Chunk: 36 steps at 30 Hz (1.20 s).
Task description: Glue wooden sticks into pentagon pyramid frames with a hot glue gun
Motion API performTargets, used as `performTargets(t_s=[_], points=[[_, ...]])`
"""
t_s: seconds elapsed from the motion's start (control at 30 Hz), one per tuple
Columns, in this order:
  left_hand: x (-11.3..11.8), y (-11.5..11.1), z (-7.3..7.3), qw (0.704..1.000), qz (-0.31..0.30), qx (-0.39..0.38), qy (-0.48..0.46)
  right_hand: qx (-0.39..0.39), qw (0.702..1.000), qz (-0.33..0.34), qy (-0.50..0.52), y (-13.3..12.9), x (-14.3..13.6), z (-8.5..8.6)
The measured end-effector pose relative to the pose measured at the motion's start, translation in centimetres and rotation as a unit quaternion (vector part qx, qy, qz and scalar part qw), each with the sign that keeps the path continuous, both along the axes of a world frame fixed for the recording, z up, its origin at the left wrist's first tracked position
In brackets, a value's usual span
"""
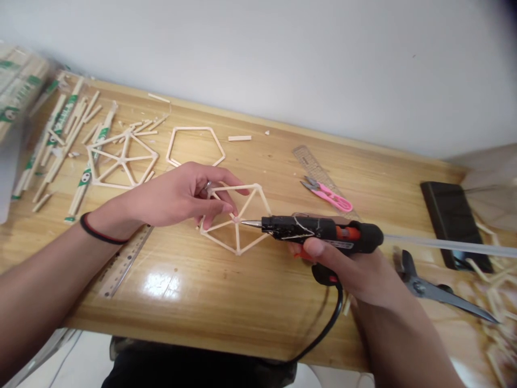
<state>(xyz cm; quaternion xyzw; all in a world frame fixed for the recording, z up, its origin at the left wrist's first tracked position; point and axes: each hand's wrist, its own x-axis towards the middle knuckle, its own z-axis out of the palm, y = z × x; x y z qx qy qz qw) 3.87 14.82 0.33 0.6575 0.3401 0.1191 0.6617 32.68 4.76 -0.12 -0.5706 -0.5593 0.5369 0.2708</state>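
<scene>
My left fingers point(210, 207) pinch the mid-frame polygon point(236, 220), perhaps fully spoked, partly hidden; my right fingers point(317, 248) wrap the glue gun point(302, 227); a spoked wheel point(122, 160) lies left; the upper-centre hexagon point(194, 128) shows no spokes.

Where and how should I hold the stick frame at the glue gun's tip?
Probably pinch its lower-left edge lightly, coming from the left. That edge is a thin, straight stick, mostly uncovered, while the glue gun reaches in from the right, its tip close to the hub where the spokes meet.

Two hands point(177, 194) point(363, 272), one glue gun point(302, 227), two rulers point(318, 171) point(126, 264) show.
</scene>
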Motion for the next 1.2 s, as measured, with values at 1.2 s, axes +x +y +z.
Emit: performTargets(t_s=[1.2], points=[[0.2, 0.0, 0.5, 1.000, -0.001, -0.001, 0.012, -0.071, 0.994, -0.080, -0.013, -0.5, -0.7, 0.6]])
